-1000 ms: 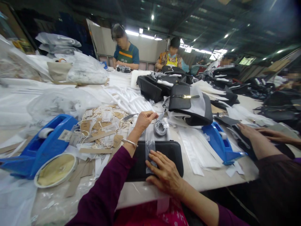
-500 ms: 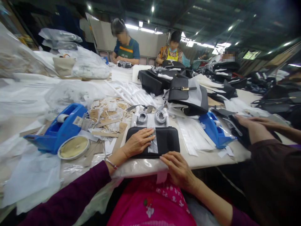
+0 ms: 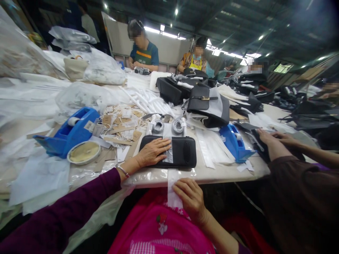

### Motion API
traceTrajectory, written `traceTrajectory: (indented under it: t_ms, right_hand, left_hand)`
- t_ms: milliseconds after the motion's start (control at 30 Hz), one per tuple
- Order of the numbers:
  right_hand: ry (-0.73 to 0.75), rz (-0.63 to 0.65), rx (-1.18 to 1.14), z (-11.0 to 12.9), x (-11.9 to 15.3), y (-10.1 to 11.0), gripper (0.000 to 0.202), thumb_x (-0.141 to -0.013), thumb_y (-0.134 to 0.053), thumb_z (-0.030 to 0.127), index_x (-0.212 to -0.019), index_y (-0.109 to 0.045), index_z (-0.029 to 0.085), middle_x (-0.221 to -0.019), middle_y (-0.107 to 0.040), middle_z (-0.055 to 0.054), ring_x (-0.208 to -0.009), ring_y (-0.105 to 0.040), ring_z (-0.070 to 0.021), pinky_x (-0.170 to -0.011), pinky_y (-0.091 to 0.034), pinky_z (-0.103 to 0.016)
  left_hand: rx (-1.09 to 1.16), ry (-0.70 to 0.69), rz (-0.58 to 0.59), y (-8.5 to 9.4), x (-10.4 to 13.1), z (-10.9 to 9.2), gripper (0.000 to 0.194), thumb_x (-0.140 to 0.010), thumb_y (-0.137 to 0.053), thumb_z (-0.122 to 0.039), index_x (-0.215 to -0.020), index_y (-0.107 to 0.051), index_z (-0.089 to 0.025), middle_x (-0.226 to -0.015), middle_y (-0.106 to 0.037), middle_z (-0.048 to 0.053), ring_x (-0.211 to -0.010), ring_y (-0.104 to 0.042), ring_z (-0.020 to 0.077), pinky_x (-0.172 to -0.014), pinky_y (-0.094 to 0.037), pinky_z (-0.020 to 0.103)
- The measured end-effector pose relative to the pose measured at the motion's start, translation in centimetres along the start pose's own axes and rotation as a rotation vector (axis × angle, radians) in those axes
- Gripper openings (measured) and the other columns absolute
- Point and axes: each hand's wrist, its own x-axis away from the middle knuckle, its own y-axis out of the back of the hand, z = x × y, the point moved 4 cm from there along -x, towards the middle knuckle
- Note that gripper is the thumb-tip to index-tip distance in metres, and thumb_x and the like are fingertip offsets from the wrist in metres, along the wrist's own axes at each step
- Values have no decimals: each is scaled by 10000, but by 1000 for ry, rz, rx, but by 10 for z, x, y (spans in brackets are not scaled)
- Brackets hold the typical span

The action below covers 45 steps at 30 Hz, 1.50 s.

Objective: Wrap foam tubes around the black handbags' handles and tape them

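Note:
A flat black bag (image 3: 178, 150) with rounded corners lies at the table's front edge. A thin translucent white strip (image 3: 168, 150) crosses its middle. My left hand (image 3: 156, 151) rests flat on the bag's left half, fingertips on that strip. The lower white strip (image 3: 173, 190) hangs over the table edge in front of the bag. My right hand (image 3: 191, 199) has its fingers curled on this hanging part, below the table top. Beyond the bag, two wrapped coils (image 3: 178, 127) sit side by side at its back edge.
Blue tape dispensers stand left (image 3: 70, 132) and right (image 3: 234, 143). Near the left one are a round tape roll (image 3: 84, 152) and a heap of tags (image 3: 123, 121). Black bags (image 3: 208, 106) are piled behind. At right, a co-worker's hands (image 3: 275, 141) handle black material.
My right hand has moved from the bag's front edge down toward my lap, onto the hanging strip. My left hand stays flat on the bag.

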Motion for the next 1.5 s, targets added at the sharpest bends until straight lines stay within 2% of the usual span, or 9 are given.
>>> traceTrajectory:
  t_ms: [333, 533, 600, 700, 833, 933, 1100, 1300, 1500]
  right_hand:
    - [-62, 10, -74, 34, -11, -16, 235, -882, -437, 61, -927, -646, 158, -837, -699, -70, -838, -617, -189, -690, -457, -336]
    - [-122, 10, -157, 43, -35, 4, 238, -860, -445, 43, -912, -646, 158, -792, -687, -59, -782, -612, -180, -669, -416, -328]
    - [-153, 8, -183, 28, -61, 13, 254, -858, -439, 48, -898, -657, 173, -779, -673, -51, -752, -592, -170, -664, -404, -326]
    - [-292, -23, -184, -16, -105, 13, 242, -862, -471, 84, -839, -682, 199, -786, -645, -41, -748, -551, -164, -676, -408, -316]
    - [-482, -51, -146, -80, -145, -12, 163, -829, -573, 162, -726, -688, 216, -745, -575, -16, -752, -532, -159, -686, -418, -283]
    - [-525, 13, -77, -108, -154, -36, 157, -800, -589, 153, -668, -658, 204, -725, -553, -2, -751, -530, -152, -688, -405, -265]
    - [-516, 84, -3, -121, -151, -58, 152, -789, -586, 131, -659, -628, 199, -755, -563, 3, -754, -532, -142, -687, -391, -250]
    - [-508, 123, 94, -126, -151, -64, 142, -790, -571, 113, -690, -620, 202, -803, -577, -1, -805, -543, -143, -716, -389, -244]
    - [-566, 183, 146, -135, -159, -70, 91, -791, -587, 126, -737, -589, 199, -829, -579, 1, -765, -562, -151, -661, -389, -258]
  left_hand:
    - [-12, 18, 12, -4, 0, 3, 508, -904, -510, -366, -1378, -436, -196, -1491, -373, 87, -1394, -298, 219, -1152, -239, 430]
    - [7, 33, -8, -4, 0, 3, 513, -891, -534, -341, -1373, -438, -194, -1484, -384, 96, -1392, -302, 226, -1150, -238, 436]
    - [14, 35, -14, -3, 0, 3, 516, -888, -537, -341, -1373, -435, -199, -1482, -387, 99, -1391, -305, 229, -1145, -247, 443]
    - [25, 37, -18, 0, 1, 2, 513, -886, -533, -317, -1373, -428, -196, -1474, -400, 100, -1386, -313, 228, -1143, -256, 443]
    - [74, 31, -54, 6, 4, 0, 376, -878, -508, -209, -1252, -532, -177, -1360, -525, 96, -1325, -402, 220, -1144, -274, 429]
    - [130, 52, -95, 9, 5, 0, 253, -881, -470, -153, -1108, -580, -171, -1185, -606, 94, -1205, -504, 210, -1098, -354, 409]
    - [185, 161, -119, 5, 6, 6, 186, -870, -454, -117, -1036, -520, -169, -1087, -571, 96, -1081, -538, 210, -980, -463, 373]
    - [162, 166, -105, 0, 5, 8, 407, -885, -482, -159, -1288, -424, -182, -1174, -525, 99, -1114, -499, 220, -988, -461, 389]
    - [-31, 137, -78, 3, 2, 3, 436, -873, -541, -234, -1298, -488, -149, -1293, -508, 147, -1233, -431, 282, -1039, -398, 461]
